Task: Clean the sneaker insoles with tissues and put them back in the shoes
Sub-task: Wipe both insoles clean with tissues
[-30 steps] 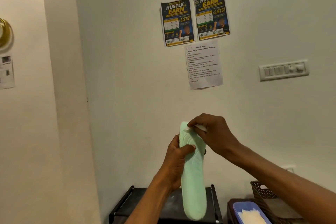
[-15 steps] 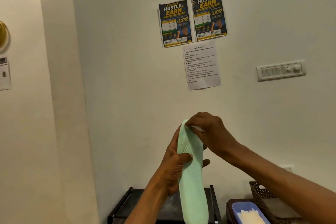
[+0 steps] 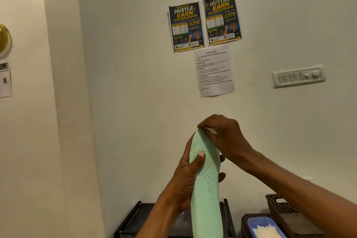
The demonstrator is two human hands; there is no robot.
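Observation:
A pale green insole point(image 3: 206, 189) stands upright in front of me, its patterned underside facing the camera. My left hand point(image 3: 185, 177) grips it around the middle, thumb across the front and fingers behind. My right hand point(image 3: 224, 137) is closed over the insole's top end, pinching a small white tissue point(image 3: 211, 131) against it. Only a corner of the tissue shows under the fingers. No shoes are in view.
A black rack top point(image 3: 143, 220) sits below the insole against the wall. To the right are a blue tub holding white tissues point(image 3: 264, 228) and a dark perforated basket point(image 3: 280, 206). Posters point(image 3: 204, 22), a task sheet and a switch panel point(image 3: 298, 76) hang on the wall.
My left hand has slid up the insole, thumb now higher on the front. My right hand with the tissue stays at the top end, shifted slightly. The camera has tilted a little.

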